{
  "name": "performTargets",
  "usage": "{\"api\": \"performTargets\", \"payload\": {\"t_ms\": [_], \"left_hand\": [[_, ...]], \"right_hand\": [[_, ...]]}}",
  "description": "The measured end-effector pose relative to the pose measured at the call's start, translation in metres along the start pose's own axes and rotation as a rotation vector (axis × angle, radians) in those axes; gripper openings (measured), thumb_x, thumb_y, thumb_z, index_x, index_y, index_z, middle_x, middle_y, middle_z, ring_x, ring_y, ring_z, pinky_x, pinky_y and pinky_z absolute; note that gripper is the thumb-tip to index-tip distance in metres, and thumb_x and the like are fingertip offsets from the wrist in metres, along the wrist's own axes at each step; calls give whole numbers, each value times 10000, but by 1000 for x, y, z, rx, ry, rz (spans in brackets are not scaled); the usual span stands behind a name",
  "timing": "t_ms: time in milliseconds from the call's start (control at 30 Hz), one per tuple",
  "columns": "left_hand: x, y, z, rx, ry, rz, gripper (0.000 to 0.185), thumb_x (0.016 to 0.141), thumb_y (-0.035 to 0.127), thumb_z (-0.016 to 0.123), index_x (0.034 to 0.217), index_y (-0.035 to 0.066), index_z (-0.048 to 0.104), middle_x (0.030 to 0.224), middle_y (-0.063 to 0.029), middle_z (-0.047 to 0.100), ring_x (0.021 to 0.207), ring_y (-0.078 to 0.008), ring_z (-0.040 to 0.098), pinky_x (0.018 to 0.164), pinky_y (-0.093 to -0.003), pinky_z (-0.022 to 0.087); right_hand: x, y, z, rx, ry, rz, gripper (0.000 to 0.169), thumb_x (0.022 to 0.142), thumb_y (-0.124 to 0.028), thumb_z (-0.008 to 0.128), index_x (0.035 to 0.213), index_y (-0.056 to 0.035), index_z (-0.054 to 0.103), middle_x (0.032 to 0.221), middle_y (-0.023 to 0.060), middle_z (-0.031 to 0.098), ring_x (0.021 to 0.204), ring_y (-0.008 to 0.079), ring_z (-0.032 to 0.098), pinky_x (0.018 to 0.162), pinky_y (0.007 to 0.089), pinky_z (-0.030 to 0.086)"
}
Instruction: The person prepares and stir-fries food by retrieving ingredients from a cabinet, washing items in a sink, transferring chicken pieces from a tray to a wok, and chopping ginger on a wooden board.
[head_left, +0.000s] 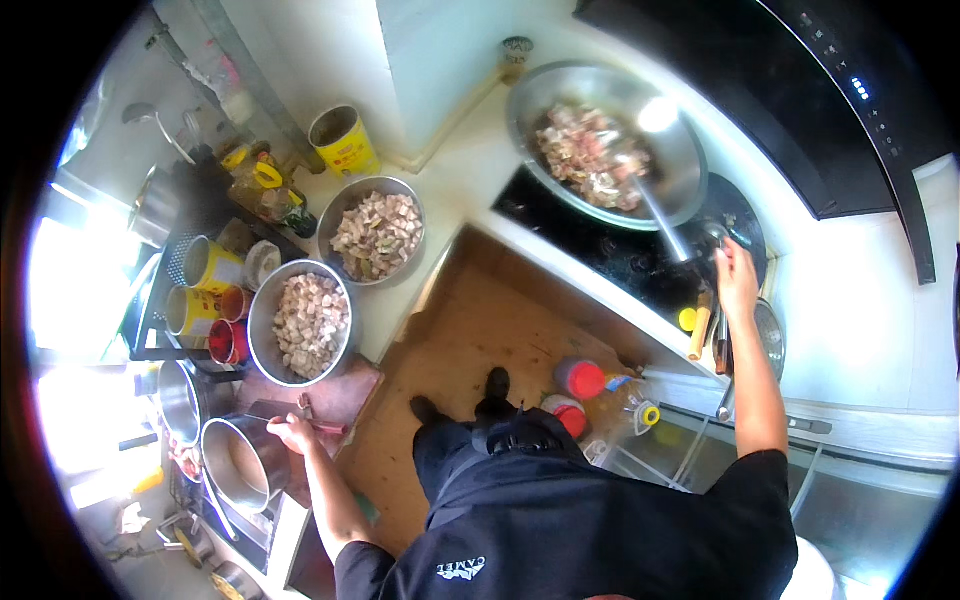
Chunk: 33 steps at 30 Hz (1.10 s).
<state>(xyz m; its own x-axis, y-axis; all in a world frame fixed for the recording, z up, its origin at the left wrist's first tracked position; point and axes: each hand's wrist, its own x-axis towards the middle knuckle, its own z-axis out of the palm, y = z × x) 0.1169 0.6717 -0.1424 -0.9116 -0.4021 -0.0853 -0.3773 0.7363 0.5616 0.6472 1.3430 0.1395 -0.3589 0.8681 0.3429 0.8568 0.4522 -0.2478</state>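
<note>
My left hand (294, 433) is closed at the rim of a deep metal pot (277, 457), which has pale brown contents low inside. My right hand (736, 281) pinches a small shiny metal utensil (716, 231) over the right end of the black cooktop (615, 262). Its full shape is hard to make out. Beside that hand, a large steel bowl (686, 187) of chunky raw meat (592, 154) rests tilted over the cooktop. A metal-handled tool (660, 217) leans out of this bowl, its head among the meat. My right hand does not touch the tool.
Two metal bowls (255, 322) (416, 247) of diced meat stand on the left counter, near a reddish board (364, 386), yellow cans (345, 150) and oil bottles (262, 180). Wooden-handled utensils (700, 330) lie at the cooktop's right end. Red-lidded jars (585, 379) stand on the floor. A black range hood (750, 90) overhangs.
</note>
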Motion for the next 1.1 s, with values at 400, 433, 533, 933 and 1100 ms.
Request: {"api": "performTargets", "payload": {"t_ms": [400, 433, 533, 933, 1100], "left_hand": [[0, 3, -6, 10, -10, 23, 322, 928, 184, 552, 1208, 103, 416, 1089, -256, 637, 939, -459, 638, 847, -535, 472], [-3, 6, -6, 6, -2, 23, 321, 928, 183, 552, 1209, 105, 417, 1088, -256, 637, 941, -459, 637, 854, -536, 470], [-12, 21, -13, -9, -51, 13, 331, 925, 183, 550, 1211, 85, 416, 1146, -264, 615, 995, -466, 626, 875, -534, 462], [-9, 11, -5, -97, -55, -5, 314, 905, 145, 513, 1189, 48, 421, 1132, -300, 603, 1008, -514, 594, 868, -573, 430], [-5, 6, 2, -93, 8, 77, 309, 911, 151, 516, 1190, 57, 421, 1105, -305, 612, 987, -513, 599, 855, -578, 432]], "right_hand": [[107, -98, 49, -300, -498, -120, 489, 1020, -334, 495, 1481, -181, 441, 906, 176, 668, 840, 307, 696, 703, 430, 552], [105, -108, 30, -570, -431, -275, 451, 1029, -262, 476, 1474, -199, 457, 949, 206, 684, 935, 358, 709, 783, 468, 560], [93, -101, 6, -754, -348, -344, 452, 1039, -190, 413, 1490, -216, 438, 1039, 205, 667, 875, 361, 718, 755, 461, 573], [16, -112, -19, 1073, -532, 655, 378, 1071, -267, 455, 1426, -145, 491, 677, -14, 517, 463, 66, 434, 389, 214, 338], [35, -111, 4, 1168, -461, 773, 399, 1074, -250, 448, 1453, -128, 445, 661, -4, 504, 446, 66, 415, 370, 220, 303]]}}
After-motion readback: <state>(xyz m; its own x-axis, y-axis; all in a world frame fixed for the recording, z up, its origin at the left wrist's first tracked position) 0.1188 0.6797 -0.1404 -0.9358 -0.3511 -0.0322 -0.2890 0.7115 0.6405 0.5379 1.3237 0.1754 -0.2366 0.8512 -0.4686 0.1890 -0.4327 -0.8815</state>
